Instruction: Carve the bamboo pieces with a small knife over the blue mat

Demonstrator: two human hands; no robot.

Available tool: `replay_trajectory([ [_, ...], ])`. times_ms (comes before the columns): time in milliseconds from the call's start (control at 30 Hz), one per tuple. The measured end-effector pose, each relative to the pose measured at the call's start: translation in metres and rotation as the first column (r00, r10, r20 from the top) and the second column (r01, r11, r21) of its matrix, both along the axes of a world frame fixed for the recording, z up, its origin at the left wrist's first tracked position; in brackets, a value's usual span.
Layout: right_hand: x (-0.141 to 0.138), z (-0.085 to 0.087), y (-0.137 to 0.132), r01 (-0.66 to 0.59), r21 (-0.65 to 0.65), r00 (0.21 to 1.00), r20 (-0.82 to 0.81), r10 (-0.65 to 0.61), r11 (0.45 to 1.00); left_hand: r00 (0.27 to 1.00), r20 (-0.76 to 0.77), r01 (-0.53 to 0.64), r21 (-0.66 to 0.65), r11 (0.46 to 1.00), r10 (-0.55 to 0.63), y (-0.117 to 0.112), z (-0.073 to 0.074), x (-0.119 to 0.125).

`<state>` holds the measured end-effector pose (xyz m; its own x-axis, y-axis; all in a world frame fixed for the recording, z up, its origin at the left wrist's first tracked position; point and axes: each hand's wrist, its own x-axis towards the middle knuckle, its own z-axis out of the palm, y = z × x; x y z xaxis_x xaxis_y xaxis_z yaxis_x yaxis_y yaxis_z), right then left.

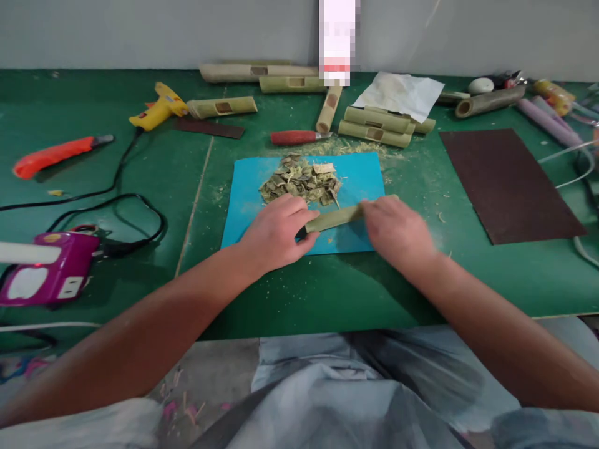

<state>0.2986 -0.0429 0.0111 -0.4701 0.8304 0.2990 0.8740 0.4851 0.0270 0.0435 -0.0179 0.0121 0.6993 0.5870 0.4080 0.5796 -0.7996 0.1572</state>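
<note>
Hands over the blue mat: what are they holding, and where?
Both grip one bamboo piece: left hand at its left end, right hand at its right end.

Just beyond the hands a heap of bamboo chips [302, 179] lies on a blue mat [360, 178] on the green worktop [140, 187]. Farther out from them rest a red-handled knife [299, 137] and stacked bamboo tubes [377, 125] under white paper [400, 93]. Well off to the left hand's side sit a yellow glue gun [159, 107], an orange cutter [56, 154] and a purple power strip [51, 274]. Beyond the right hand's side lies a dark brown sheet [508, 181].
</note>
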Motion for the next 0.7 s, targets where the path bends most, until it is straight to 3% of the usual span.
replay_trajectory([
  [67, 0.011, 0.0, 0.002, 0.155, 0.036, 0.988, -0.032, -0.154, 0.987, 1.0, 0.018, 0.014, 0.0, 1.0, -0.014, 0.0, 0.0, 0.0],
  [100, 0.012, -0.001, 0.002, 0.153, 0.047, 0.988, -0.037, -0.151, 0.987, 1.0, 0.019, 0.015, 0.004, 1.0, -0.016, 0.0, 0.0, 0.0],
  [200, 0.002, -0.004, -0.001, -0.091, 0.011, 0.996, -0.018, 0.091, 0.996, 1.0, 0.002, 0.004, 0.015, 1.0, -0.004, 0.0, 0.0, 0.001],
  [267, -0.002, -0.006, -0.002, -0.154, 0.008, 0.988, -0.014, 0.154, 0.988, 1.0, -0.004, -0.004, 0.008, 1.0, 0.004, 0.0, -0.001, 0.0],
  [300, 0.0, -0.006, -0.001, -0.138, 0.015, 0.99, -0.014, 0.138, 0.99, 1.0, -0.002, -0.004, 0.001, 1.0, 0.004, 0.0, -0.001, 0.0],
  [433, 0.015, -0.006, 0.0, 0.145, 0.088, 0.989, -0.042, -0.142, 0.985, 1.0, 0.023, 0.009, -0.006, 1.0, -0.009, 0.0, -0.001, 0.0],
  [467, 0.014, -0.005, 0.0, 0.138, 0.101, 0.99, -0.044, -0.134, 0.985, 0.999, 0.029, 0.014, 0.004, 1.0, -0.014, 0.0, -0.001, 0.0],
  [600, -0.001, -0.005, -0.004, -0.124, 0.009, 0.992, 0.032, 0.124, 0.992, 1.0, 0.021, 0.007, -0.007, 1.0, -0.007, 0.0, -0.001, 0.001],
  [700, 0.004, -0.004, -0.001, -0.042, 0.031, 0.999, 0.019, 0.041, 0.999, 1.0, 0.014, -0.005, -0.03, 1.0, 0.006, 0.0, 0.0, 0.0],
])
